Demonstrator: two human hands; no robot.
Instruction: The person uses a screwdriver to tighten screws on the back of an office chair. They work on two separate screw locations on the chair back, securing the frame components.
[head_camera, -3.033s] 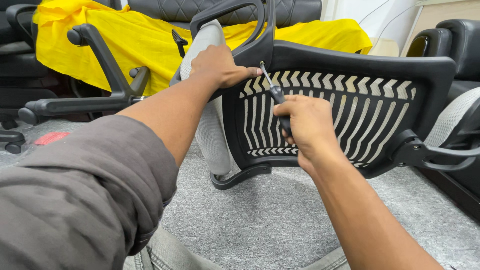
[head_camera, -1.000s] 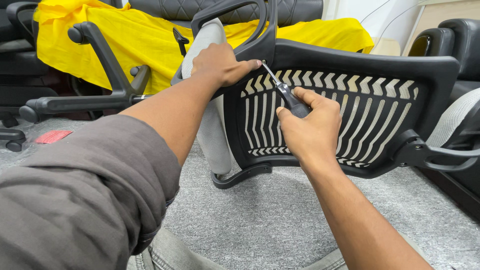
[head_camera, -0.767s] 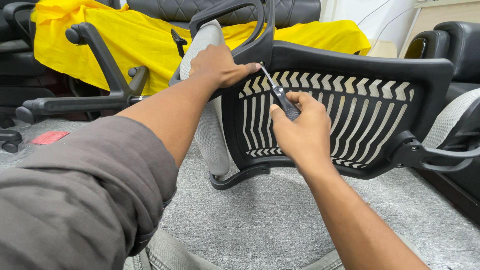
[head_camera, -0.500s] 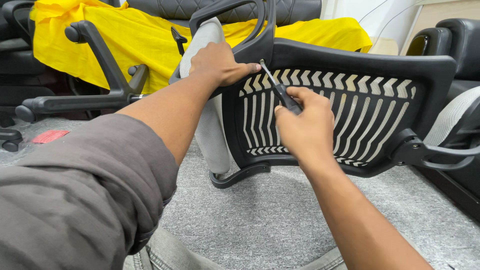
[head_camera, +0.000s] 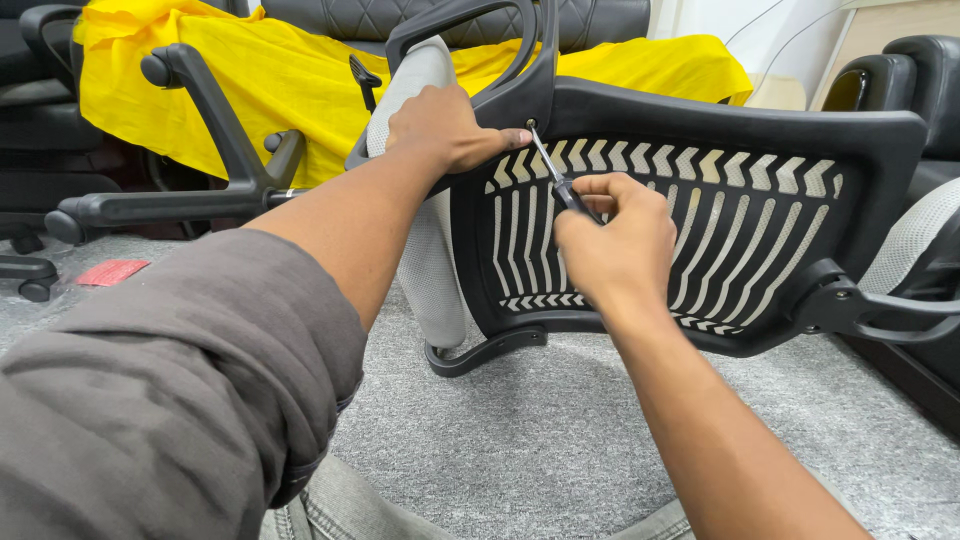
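A black plastic chair back (head_camera: 880, 150) with white slotted ribs lies on its side on the grey carpet in front of me. My left hand (head_camera: 440, 125) grips its upper left edge, next to the grey mesh headrest (head_camera: 425, 70). My right hand (head_camera: 615, 245) is closed around a black-handled screwdriver (head_camera: 560, 185). The metal tip of the screwdriver sits in a screw hole (head_camera: 530, 124) at the frame's top left corner, just beside my left fingertips.
A black chair armrest (head_camera: 215, 130) stands to the left. Yellow cloth (head_camera: 280, 70) covers a dark sofa behind. A black armchair (head_camera: 910, 70) is at the right. A red scrap (head_camera: 112, 271) lies on the grey carpet (head_camera: 540, 440).
My right hand has rolled over the screwdriver handle, and the tip has risen up and left into the screw hole. My left hand has stayed on the frame.
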